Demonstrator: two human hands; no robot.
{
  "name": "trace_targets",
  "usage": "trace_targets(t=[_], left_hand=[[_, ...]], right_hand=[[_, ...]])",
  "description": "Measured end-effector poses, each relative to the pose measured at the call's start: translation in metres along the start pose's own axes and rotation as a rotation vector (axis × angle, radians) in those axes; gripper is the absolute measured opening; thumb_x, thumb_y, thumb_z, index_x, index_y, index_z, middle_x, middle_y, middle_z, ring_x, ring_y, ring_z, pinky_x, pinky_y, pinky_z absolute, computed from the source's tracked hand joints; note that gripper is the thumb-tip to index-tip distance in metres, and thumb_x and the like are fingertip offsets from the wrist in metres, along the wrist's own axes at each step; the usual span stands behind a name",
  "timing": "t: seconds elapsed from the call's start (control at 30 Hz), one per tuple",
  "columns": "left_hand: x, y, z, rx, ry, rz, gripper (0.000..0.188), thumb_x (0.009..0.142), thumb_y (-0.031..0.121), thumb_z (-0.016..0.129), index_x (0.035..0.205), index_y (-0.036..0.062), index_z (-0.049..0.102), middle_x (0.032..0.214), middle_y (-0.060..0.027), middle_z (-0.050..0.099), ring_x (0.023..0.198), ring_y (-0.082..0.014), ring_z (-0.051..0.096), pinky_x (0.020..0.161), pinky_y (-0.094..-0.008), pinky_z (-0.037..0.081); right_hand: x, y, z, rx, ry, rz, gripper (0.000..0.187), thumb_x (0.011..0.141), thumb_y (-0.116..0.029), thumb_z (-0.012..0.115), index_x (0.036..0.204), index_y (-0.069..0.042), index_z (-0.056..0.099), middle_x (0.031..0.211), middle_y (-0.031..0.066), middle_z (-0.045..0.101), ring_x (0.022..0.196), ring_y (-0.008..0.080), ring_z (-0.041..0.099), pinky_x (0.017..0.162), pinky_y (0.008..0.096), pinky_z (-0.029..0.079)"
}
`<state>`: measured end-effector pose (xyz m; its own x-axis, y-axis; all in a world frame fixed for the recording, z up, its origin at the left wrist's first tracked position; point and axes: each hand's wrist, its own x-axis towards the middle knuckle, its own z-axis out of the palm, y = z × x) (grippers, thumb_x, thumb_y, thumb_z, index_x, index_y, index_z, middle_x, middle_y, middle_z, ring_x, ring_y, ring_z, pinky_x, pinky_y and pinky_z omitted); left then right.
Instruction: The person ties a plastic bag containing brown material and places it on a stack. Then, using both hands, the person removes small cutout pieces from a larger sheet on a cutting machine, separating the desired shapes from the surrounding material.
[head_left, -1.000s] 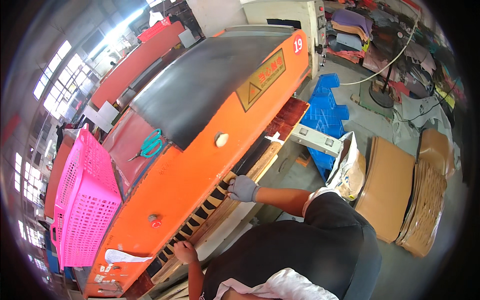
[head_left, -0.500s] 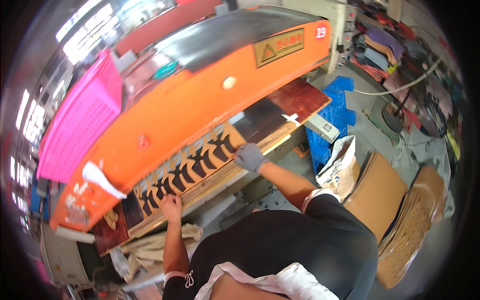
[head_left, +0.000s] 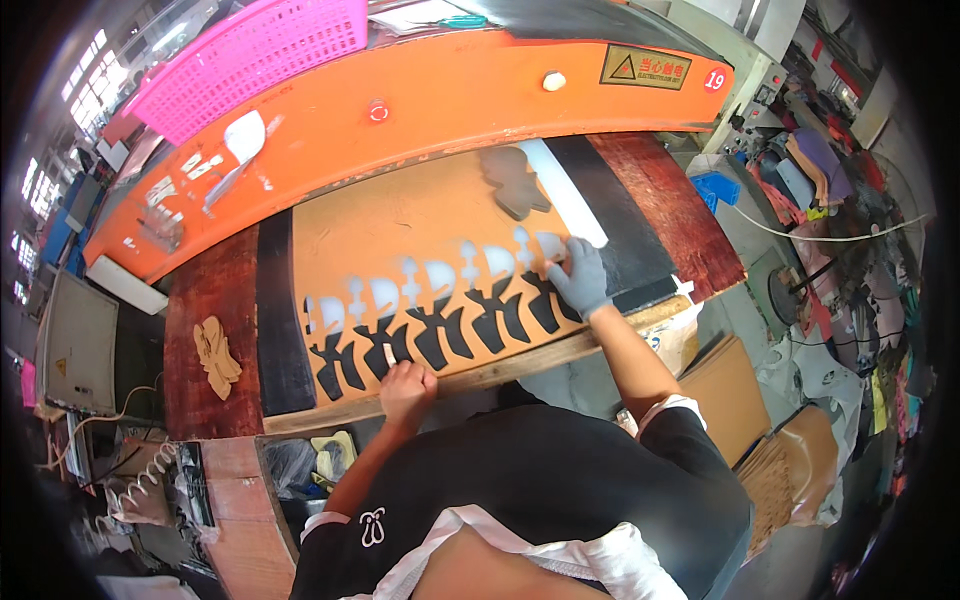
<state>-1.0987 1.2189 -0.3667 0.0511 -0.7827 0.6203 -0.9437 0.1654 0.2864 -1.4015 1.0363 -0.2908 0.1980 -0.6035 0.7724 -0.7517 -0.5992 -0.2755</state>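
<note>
A tan sheet [head_left: 390, 215] lies on the press bed, with a row of cut-out shapes along its front part showing black and pale grey through them. My bare left hand [head_left: 408, 392] is closed at the sheet's front edge, seeming to pinch it; the fingertips are partly hidden. On my right hand [head_left: 582, 282] is a grey glove. Its thumb and fingers are apart, resting at the sheet's right edge beside the last cut-outs. A grey-brown curved shape [head_left: 515, 182], perhaps a cutting die, lies on the sheet's far right corner.
An orange press beam [head_left: 430, 95] spans the bed's far side, with a pink basket [head_left: 270, 65] on top. Cut tan pieces [head_left: 217, 357] lie on the red board [head_left: 185, 340] at left. A white strip [head_left: 565, 190] borders the sheet. Stacked tan sheets [head_left: 725, 395] stand at right.
The view has turned, and more of the sheet shows in front of the orange beam. My right hand has shifted from the front corner farther up the sheet's right edge. My left hand stays at the front edge.
</note>
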Motion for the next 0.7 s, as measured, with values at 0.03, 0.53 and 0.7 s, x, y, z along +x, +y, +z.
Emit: trace_targets(t=[0.03, 0.53, 0.7], left_hand=[[-0.014, 0.006, -0.006, -0.016, 0.020, 0.026, 0.018, 0.074, 0.018, 0.059, 0.061, 0.0067, 0.053, 0.069, -0.0077, 0.054, 0.067, -0.0294, 0.056, 0.060, -0.0418, 0.047], [0.052, 0.090, 0.021, 0.034, -0.480, 0.164, 0.062, 0.087, 0.046, 0.050, 0.138, 0.0116, 0.038, 0.149, -0.0082, 0.025, 0.139, -0.0285, 0.018, 0.109, -0.0522, 0.014], [0.044, 0.092, 0.027, 0.133, -0.589, 0.139, 0.066, 0.090, 0.052, 0.042, 0.142, 0.0134, 0.031, 0.152, -0.0039, 0.020, 0.141, -0.0243, 0.013, 0.112, -0.0521, 0.009]], right_hand=[[0.009, -0.001, 0.006, -0.012, -0.010, 0.000, 0.056, 0.074, -0.036, 0.068, 0.113, 0.000, 0.050, 0.107, 0.0209, 0.054, 0.098, 0.0389, 0.052, 0.085, 0.0449, 0.043], [-0.009, -0.013, 0.006, 0.005, -0.236, 0.441, 0.077, 0.062, -0.044, 0.073, 0.123, -0.002, 0.051, 0.104, 0.0212, 0.057, 0.097, 0.0362, 0.055, 0.084, 0.0413, 0.045], [-0.009, 0.034, -0.020, 1.229, -0.012, 0.849, 0.055, 0.079, -0.028, 0.069, 0.122, 0.002, 0.051, 0.093, 0.0018, 0.057, 0.079, 0.0150, 0.055, 0.073, 0.0274, 0.046]])
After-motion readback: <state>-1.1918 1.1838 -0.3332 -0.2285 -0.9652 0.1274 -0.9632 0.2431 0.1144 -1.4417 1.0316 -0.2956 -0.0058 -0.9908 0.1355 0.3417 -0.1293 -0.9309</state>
